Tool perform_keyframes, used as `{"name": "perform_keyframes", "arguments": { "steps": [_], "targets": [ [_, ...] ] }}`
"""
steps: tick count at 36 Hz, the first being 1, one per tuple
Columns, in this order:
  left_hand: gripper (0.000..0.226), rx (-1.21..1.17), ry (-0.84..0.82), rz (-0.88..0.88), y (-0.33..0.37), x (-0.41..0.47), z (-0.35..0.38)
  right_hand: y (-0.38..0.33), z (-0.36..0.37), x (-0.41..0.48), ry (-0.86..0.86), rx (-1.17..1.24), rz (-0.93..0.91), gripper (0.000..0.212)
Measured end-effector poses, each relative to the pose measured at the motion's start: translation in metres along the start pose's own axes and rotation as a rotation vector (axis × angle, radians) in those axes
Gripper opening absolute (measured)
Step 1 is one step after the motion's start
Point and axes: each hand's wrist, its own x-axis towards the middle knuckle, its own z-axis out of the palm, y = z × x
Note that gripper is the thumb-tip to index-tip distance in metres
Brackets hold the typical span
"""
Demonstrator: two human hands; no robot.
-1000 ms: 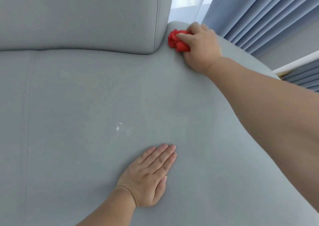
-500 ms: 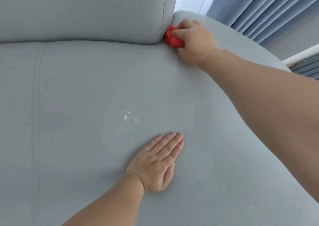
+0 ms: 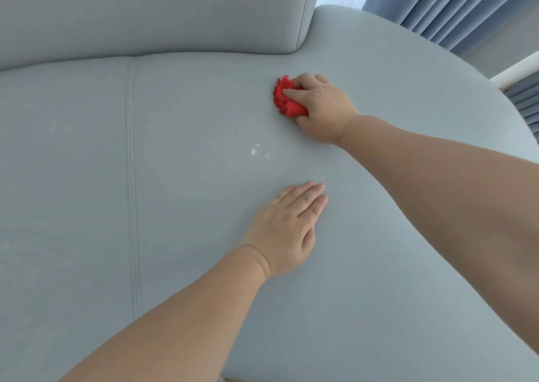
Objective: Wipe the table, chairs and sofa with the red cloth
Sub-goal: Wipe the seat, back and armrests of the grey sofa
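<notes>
The right hand [image 3: 320,107], fingers curling round the bunched red cloth [image 3: 287,98], is pressing it onto the sofa seat [image 3: 189,206] at upper centre of the frame. The left hand [image 3: 287,230] is lying flat, fingers together. Bunched that small, the cloth is risking sweeping past the white smear [image 3: 256,151] just below. It's coming away from the backrest corner where it was.

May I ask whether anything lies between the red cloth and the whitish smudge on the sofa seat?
Nothing visible does. Only bare sofa seat separates the red cloth, gripped by the right hand, from the whitish smudge; the left hand rests flat nearer the camera, off that path.
</notes>
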Motion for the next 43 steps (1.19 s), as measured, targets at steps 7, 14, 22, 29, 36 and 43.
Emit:
{"name": "perform_keyframes", "arguments": {
  "steps": [7, 14, 22, 29, 36, 43],
  "targets": [
    [0.045, 0.075, 0.075, -0.184, -0.029, -0.086, -0.028, -0.035, 0.012, -0.021, -0.003, 0.005, 0.009, 0.035],
    [0.048, 0.125, 0.022, -0.249, -0.051, -0.137, -0.032, -0.067, 0.025, -0.035, 0.003, -0.011, -0.034, 0.040],
    [0.051, 0.086, 0.054, -0.340, -0.050, -0.163, -0.024, -0.107, 0.044, -0.068, -0.054, 0.002, -0.088, 0.047],
    [0.052, 0.059, 0.066, -0.335, -0.061, -0.176, -0.025, -0.167, 0.065, -0.140, -0.115, 0.034, -0.133, 0.052],
    [0.052, 0.028, 0.076, -0.355, -0.065, -0.190, -0.027, -0.225, 0.085, -0.224, -0.159, 0.062, -0.204, 0.054],
    [0.055, 0.042, 0.039, -0.321, -0.052, -0.188, -0.019, -0.235, 0.093, -0.258, -0.102, -0.048, -0.381, 0.045]
  ]
}}
